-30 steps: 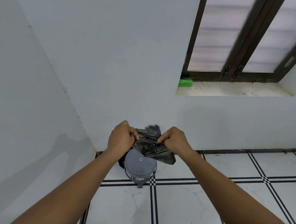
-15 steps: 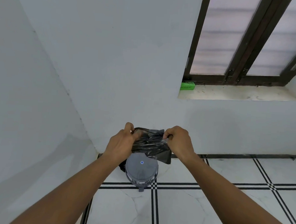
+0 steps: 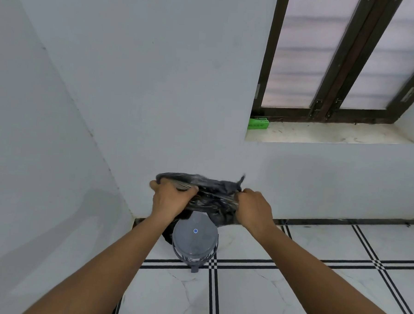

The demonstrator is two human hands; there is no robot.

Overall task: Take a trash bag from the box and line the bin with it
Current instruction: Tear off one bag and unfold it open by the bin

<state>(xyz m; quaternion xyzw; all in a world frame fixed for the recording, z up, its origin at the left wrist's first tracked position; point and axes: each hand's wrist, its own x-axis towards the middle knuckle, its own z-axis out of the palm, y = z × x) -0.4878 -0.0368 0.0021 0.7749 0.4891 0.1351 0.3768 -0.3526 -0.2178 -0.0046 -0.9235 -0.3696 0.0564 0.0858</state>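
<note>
A crumpled black trash bag [image 3: 211,193] is stretched between my two hands, above the bin. My left hand [image 3: 170,200] grips its left end and my right hand [image 3: 253,207] pinches its right end. The grey pedal bin [image 3: 194,242] stands on the floor in the room's corner, directly below the bag, with its lid down and its pedal facing me. Something black shows behind the bin on its left; I cannot tell what it is. The green trash bag box [image 3: 258,123] lies at the left end of the windowsill.
White walls meet in a corner just behind the bin. A dark-framed window [image 3: 338,55] sits above the stone sill [image 3: 334,134] at the right. The floor [image 3: 290,293] is white tile with black double lines.
My hands have moved apart, pulling the bag wider between them. The view has tipped slightly, so the window and sill sit lower in the frame.
</note>
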